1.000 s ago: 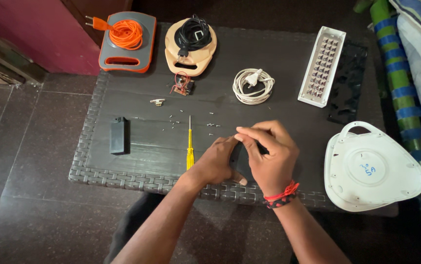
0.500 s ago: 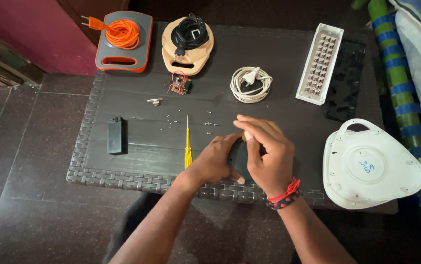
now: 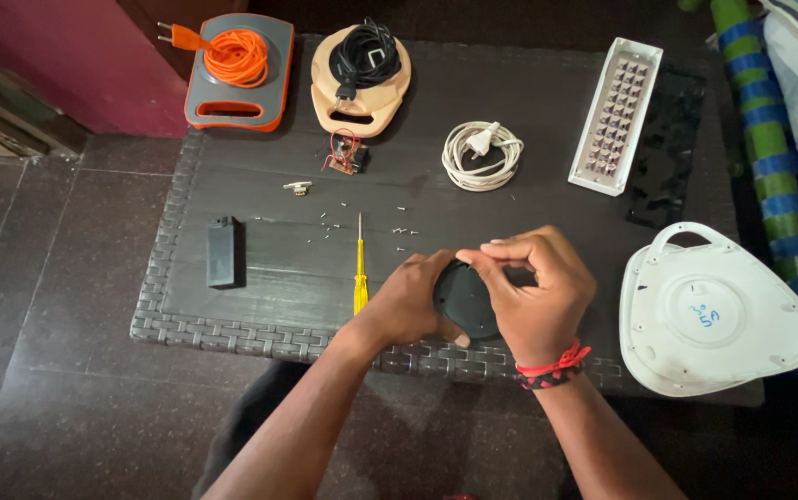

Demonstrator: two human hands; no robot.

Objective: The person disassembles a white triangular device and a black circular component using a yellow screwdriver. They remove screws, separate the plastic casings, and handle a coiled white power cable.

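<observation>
My left hand (image 3: pixel 408 301) and my right hand (image 3: pixel 533 292) are both closed around a round black part (image 3: pixel 466 298) near the front edge of the dark woven table (image 3: pixel 232 326). My right fingertips pinch at the part's upper rim. A yellow-handled screwdriver (image 3: pixel 360 278) lies just left of my left hand. Several small screws (image 3: pixel 362 227) are scattered behind it. My right wrist wears a red thread band.
A white rounded-triangle housing (image 3: pixel 714 310) sits at the right. Behind lie a white LED panel (image 3: pixel 617 116), a coiled white cord (image 3: pixel 482 155), a tan base with black cord (image 3: pixel 360 69), a grey base with orange cord (image 3: pixel 237 65), a small circuit board (image 3: pixel 343 153) and a black block (image 3: pixel 221 252).
Both hands stay on the round black part; my right fingers have shifted slightly along its upper rim. The camera view has drifted a little.
</observation>
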